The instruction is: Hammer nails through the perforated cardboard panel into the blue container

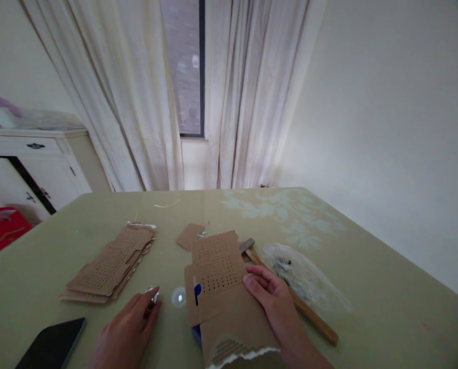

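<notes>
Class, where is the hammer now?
In the head view, the hammer lies right of centre on the table, between the punched cardboard and the clear plastic bag, partly hidden by the right hand.

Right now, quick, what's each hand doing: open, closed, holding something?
Left hand: closed, pinching a small shiny thing; exactly what, I can't tell.
Right hand: closed on the cardboard's right edge.
</notes>
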A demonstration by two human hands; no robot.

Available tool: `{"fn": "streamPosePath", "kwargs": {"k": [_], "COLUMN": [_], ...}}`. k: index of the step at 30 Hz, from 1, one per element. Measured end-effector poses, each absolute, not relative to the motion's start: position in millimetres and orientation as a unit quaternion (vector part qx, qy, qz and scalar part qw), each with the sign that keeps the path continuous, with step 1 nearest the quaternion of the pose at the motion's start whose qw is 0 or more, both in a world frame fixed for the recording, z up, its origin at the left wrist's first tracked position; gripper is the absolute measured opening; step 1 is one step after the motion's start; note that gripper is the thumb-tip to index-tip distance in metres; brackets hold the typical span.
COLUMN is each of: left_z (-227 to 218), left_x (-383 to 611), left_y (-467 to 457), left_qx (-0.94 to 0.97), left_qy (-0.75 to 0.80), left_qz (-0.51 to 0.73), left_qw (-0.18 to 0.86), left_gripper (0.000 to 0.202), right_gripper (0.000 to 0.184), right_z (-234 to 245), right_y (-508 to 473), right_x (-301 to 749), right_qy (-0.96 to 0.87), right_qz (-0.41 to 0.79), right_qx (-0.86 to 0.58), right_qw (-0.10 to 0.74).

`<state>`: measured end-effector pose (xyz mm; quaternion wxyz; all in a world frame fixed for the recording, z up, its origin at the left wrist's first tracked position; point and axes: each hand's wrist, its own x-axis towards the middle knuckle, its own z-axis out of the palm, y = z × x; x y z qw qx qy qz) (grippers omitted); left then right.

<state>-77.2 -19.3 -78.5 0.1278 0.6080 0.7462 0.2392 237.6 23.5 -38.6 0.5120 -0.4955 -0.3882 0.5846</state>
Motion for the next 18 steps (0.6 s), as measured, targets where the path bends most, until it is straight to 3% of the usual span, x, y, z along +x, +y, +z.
{"fn": "streamPosePath", "kwargs": {"k": [5, 12, 18], "left_z": [-86.3, -95.4, -93.2], "left_x": [-77.7, -82.0, -45.3], "left_y": [-19.7, -23.7, -40.3], "left_qx": [0.618, 0.663, 0.623], "left_qy": [0.738, 0.674, 0.587], "left_qz": [0.233, 0.321, 0.478], "left_qw": [0.133, 0.059, 0.196], "left_gripper": [0.054, 0.040, 0.038], "right_gripper": [0.059, 0.052, 0.042], "right_z": [-48.1, -47.8, -51.0], "right_y": [21.3, 17.1, 10.8], "right_x": [235.3, 236.7, 230.5], "right_qy": [-0.377, -0.504, -0.473], "right_qz": [0.568, 0.469, 0.458], "right_qx": [-0.509, -0.527, -0.520], "right_qw": [0.525, 0.498, 0.544]}}
